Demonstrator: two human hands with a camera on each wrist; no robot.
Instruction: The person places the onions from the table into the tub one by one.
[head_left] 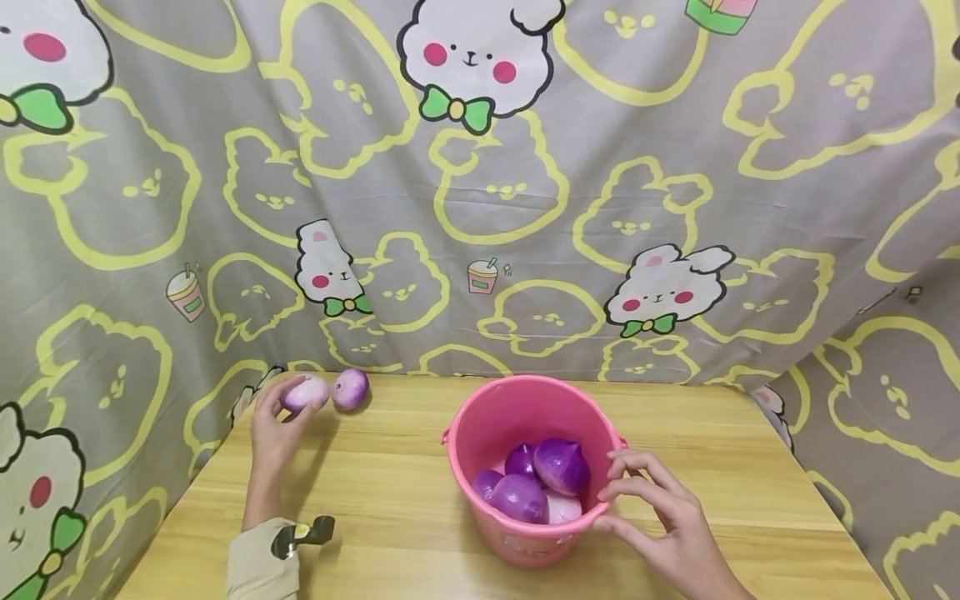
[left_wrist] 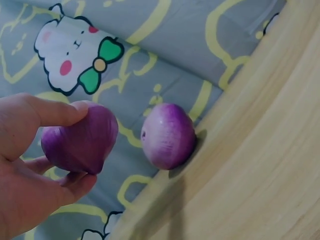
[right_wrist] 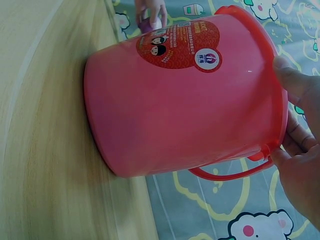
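- The right hand (head_left: 667, 512) is pinching the rim of the pink bucket (head_left: 517, 533) between thumb and fingers.
- The bucket is standing upright on the wooden table (head_left: 390, 483), with purple onions (head_left: 562, 467) lying inside it.
- Farther off, the left hand (head_left: 276, 425) is pinching a held onion (head_left: 307, 392) between thumb and fingers.
- A loose onion (head_left: 351, 389) is resting just beside it, near the table's far edge.
- A patterned cloth (head_left: 525, 225) is hanging behind.

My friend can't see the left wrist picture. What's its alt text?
A person's left hand grips a purple onion; another purple onion sits nearby on a wood-grain tabletop. Behind hangs gray cloth printed with a green-bowed cartoon animal.
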